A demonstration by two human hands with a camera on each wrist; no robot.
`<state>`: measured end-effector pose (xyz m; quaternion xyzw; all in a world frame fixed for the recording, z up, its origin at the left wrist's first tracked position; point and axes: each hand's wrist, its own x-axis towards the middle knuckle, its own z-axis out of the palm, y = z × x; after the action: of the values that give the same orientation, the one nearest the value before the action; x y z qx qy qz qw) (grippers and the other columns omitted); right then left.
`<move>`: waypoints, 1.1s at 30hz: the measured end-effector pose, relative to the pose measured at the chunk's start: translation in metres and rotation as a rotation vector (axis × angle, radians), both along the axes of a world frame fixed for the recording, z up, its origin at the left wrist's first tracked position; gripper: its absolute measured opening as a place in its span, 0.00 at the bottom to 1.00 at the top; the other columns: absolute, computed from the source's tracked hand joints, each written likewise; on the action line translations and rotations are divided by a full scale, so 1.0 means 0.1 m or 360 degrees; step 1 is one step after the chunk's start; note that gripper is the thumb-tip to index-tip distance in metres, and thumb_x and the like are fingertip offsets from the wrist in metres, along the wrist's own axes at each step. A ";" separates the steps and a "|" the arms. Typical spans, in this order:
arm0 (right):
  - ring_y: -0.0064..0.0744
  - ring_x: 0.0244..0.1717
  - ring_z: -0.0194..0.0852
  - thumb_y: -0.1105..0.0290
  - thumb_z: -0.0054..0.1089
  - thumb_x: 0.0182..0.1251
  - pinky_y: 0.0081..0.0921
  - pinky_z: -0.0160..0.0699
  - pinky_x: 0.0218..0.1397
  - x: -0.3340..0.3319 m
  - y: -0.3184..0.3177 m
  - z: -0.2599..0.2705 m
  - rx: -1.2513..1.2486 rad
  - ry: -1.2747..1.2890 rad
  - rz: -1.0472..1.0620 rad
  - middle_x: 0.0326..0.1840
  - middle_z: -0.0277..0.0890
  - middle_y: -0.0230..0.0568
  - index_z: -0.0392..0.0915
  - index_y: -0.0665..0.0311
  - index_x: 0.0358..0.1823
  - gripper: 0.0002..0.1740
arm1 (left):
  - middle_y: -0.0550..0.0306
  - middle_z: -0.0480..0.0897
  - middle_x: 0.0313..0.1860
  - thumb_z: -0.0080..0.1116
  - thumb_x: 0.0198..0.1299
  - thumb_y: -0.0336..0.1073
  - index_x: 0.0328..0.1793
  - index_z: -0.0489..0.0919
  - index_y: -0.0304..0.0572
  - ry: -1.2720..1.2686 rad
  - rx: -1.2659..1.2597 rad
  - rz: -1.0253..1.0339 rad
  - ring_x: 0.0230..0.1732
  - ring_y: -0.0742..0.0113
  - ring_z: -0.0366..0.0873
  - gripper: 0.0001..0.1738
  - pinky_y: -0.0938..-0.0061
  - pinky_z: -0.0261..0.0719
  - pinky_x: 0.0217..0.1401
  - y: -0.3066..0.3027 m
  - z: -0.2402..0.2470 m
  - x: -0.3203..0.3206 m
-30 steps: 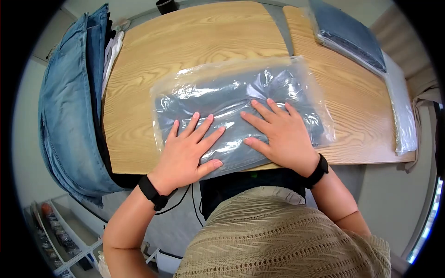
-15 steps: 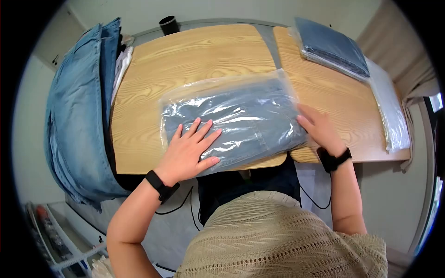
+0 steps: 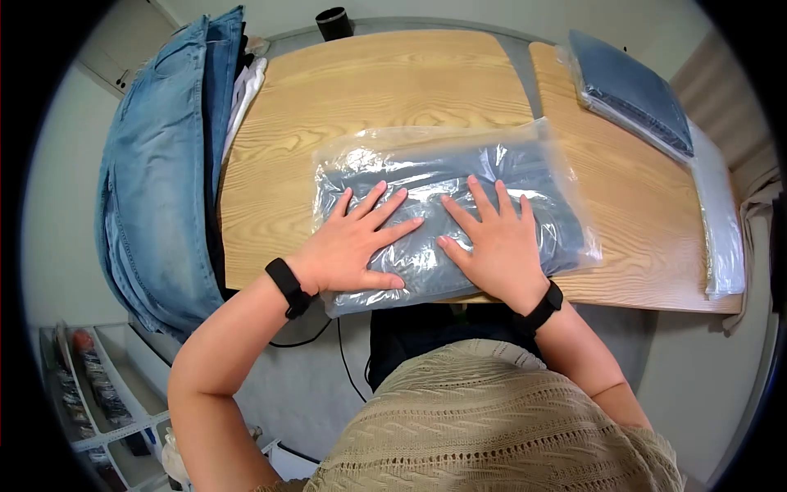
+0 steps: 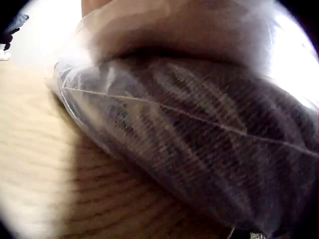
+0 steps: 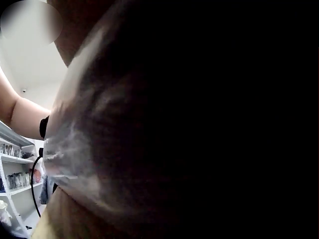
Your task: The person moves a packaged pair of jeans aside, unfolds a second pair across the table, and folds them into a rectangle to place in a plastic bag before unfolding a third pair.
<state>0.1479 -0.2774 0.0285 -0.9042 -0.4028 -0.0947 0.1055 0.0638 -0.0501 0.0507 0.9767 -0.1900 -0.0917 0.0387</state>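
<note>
- Plainly, we are pressing with open hands: the left hand (image 3: pixel 348 250) is resting palm down, fingers straight and spread, on the left part of the clear plastic bag (image 3: pixel 426 190) in the middle of the frame.
- We are laying the right hand (image 3: pixel 500 250) on the bag's right part in the same way, fingers fanned toward the top of the frame, gripping nothing.
- Between and around our hands, the bag is holding blue-grey folded fabric (image 3: pixel 438 279) and is shining with creases; its pale top edge is lying beyond our fingertips.
- In the left wrist view, we are seeing a thin line running across the plastic (image 4: pixel 199 119) over dark, ribbed-looking cloth; the right wrist view is mostly going black.
- We are wearing a black band on each wrist, and a beige knit top (image 3: pixel 492 410) is filling the bottom centre.
- Under the bag, the wood-grain table (image 3: pixel 393 82) is spreading across the centre, with the bag's right end reaching over the right tabletop (image 3: pixel 631 221).
- At the left, blue jeans (image 3: pixel 160 164) are hanging in a pile over the table's side, with white cloth (image 3: pixel 246 90) beside them.
- At the upper right, a bagged blue bundle (image 3: pixel 631 86) is lying near the clear flat plastic (image 3: pixel 717 213).
- At the top, a black cylinder (image 3: pixel 334 25) is standing beyond the table; shelving (image 3: pixel 123 369) is showing at the lower left.
</note>
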 end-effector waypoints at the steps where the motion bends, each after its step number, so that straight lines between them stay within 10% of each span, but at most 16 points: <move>1: 0.58 0.69 0.55 0.43 0.51 0.63 0.58 0.48 0.69 0.00 0.00 0.01 -0.0018 0.0025 0.0006 0.71 0.60 0.46 0.71 0.44 0.63 0.29 | 0.47 0.48 0.78 0.50 0.51 0.73 0.75 0.58 0.60 0.0036 -0.0026 0.0009 0.78 0.41 0.38 0.48 0.35 0.40 0.71 0.00 0.00 0.01; 19: 0.52 0.69 0.58 0.45 0.51 0.64 0.53 0.53 0.68 0.09 -0.13 -0.08 0.0194 0.0084 0.0059 0.67 0.66 0.45 0.75 0.50 0.58 0.26 | 0.45 0.44 0.79 0.53 0.49 0.72 0.75 0.60 0.56 0.0186 -0.0146 0.0010 0.78 0.40 0.33 0.50 0.37 0.33 0.73 0.02 -0.04 0.07; 24: 0.49 0.66 0.63 0.44 0.47 0.66 0.43 0.61 0.66 0.49 -0.89 0.08 0.0125 0.0345 -0.0423 0.65 0.67 0.51 0.74 0.60 0.59 0.31 | 0.46 0.45 0.78 0.54 0.50 0.70 0.75 0.60 0.55 0.0149 -0.0142 0.0011 0.78 0.42 0.35 0.49 0.41 0.34 0.74 0.02 -0.01 0.04; 26: 0.54 0.62 0.66 0.49 0.50 0.65 0.39 0.65 0.63 0.65 -1.26 0.15 0.0351 0.0858 -0.0840 0.61 0.71 0.55 0.72 0.65 0.59 0.30 | 0.47 0.51 0.77 0.59 0.52 0.62 0.72 0.63 0.51 0.0106 -0.0315 0.0037 0.78 0.46 0.40 0.44 0.46 0.38 0.76 0.06 0.02 0.01; 29: 0.49 0.59 0.70 0.66 0.60 0.59 0.38 0.70 0.58 0.51 -1.65 0.07 0.0825 0.0529 -0.0532 0.56 0.74 0.55 0.73 0.66 0.58 0.25 | 0.49 0.66 0.70 0.67 0.48 0.43 0.62 0.73 0.44 -0.0206 -0.0294 0.0124 0.73 0.50 0.57 0.33 0.52 0.52 0.74 0.06 0.21 -0.26; 33: 0.40 0.58 0.69 0.70 0.65 0.54 0.28 0.73 0.54 0.04 -1.57 0.22 0.0997 0.1251 -0.0405 0.60 0.69 0.48 0.66 0.59 0.66 0.35 | 0.46 0.69 0.66 0.69 0.45 0.42 0.61 0.73 0.44 -0.0244 -0.0470 0.0244 0.70 0.45 0.60 0.34 0.54 0.59 0.70 -0.06 0.07 -0.74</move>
<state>0.1520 -0.4347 0.0506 -0.8384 -0.1719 0.1240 0.5022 -0.0102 -0.0566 0.0582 0.9762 -0.1286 0.0149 0.1739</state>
